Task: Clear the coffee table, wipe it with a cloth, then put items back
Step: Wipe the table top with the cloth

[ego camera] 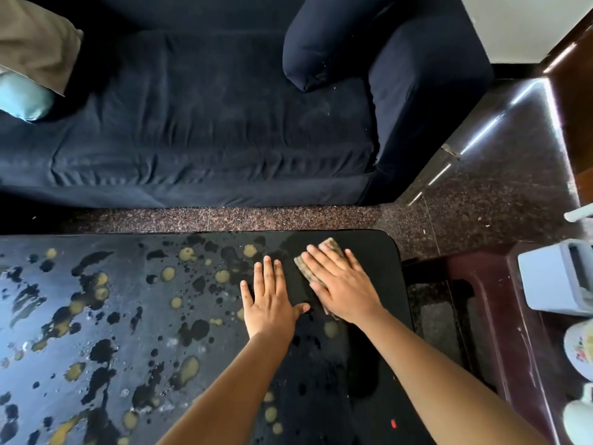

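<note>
R hand (341, 284) flat, hiding most of cloth (333, 245) nr coffee table's (378, 252) far-right corner; L hand (271, 300) splayed flat beside. Top glossy black, blotchy.

A dark navy sofa (208, 123) fills the far side, its cover creased, with a navy cushion (324, 43) leaning by the right armrest and, at the left end, a tan pillow (35, 36) over a light blue pillow (22, 97). The floor (481, 194) is polished speckled stone in brown and black, catching bright streaks of light (500, 118) beside a dark wooden panel (574, 101). A white wall (529, 24) shows top right — a maroon side table (487, 284) stands at the right edge.
</note>
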### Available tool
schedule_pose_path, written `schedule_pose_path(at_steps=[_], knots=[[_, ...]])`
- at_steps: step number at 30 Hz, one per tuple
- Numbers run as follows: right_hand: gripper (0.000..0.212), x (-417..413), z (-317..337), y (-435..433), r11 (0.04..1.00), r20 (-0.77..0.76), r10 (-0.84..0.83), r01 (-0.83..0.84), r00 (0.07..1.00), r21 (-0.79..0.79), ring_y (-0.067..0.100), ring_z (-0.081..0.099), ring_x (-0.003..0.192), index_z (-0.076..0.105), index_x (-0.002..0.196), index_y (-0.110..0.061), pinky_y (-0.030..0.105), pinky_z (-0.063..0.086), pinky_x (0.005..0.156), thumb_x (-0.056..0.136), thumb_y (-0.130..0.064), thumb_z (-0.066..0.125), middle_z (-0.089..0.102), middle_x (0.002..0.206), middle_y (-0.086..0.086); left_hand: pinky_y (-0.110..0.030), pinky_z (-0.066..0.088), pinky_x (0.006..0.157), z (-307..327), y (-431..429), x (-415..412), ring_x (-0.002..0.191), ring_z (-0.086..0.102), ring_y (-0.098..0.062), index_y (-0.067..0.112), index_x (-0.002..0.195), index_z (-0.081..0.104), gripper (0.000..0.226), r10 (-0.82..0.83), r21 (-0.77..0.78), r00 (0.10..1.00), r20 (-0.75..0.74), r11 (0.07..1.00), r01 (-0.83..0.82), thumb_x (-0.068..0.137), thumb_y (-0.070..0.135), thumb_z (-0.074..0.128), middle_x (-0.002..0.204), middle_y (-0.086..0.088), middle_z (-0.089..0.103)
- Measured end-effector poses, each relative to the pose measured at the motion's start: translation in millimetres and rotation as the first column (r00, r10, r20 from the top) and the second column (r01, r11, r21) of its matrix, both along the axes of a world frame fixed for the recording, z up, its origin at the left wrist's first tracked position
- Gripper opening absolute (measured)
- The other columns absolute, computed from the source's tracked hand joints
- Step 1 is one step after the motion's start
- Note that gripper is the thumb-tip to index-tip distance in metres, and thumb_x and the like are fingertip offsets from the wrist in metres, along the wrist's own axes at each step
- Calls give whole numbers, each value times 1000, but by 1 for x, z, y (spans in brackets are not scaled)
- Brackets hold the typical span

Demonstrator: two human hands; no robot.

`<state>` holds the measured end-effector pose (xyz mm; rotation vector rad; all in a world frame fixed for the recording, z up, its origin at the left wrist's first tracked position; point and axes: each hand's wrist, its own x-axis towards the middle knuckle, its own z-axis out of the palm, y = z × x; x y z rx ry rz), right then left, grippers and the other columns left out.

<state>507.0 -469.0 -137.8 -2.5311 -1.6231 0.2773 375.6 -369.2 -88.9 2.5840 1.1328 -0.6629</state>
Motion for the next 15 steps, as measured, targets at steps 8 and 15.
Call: schedule_pose_path(at_steps=[8,15], knots=[[58,-10,11,60,950,-94,-312,310,945,-42,15,1,147,13,151,-28,49,9,118,98,-43,29,9,159,-9,-45,-6,117,1,2,-2,144,-22,-21,13,145,-27,106,53,-5,998,46,999,-52,86,70,39,156,-4,-27],[55,10,6,-8,989,-27,-142,141,989,-42,10,13,145,23,148,-35,53,24,113,94,-44,28,18,156,-15,-44,-4,118,6,5,-15,145,-20,-22,15,148,-24,104,75,-50,992,104,996,-71,89,58,51,158,-3,-23]])
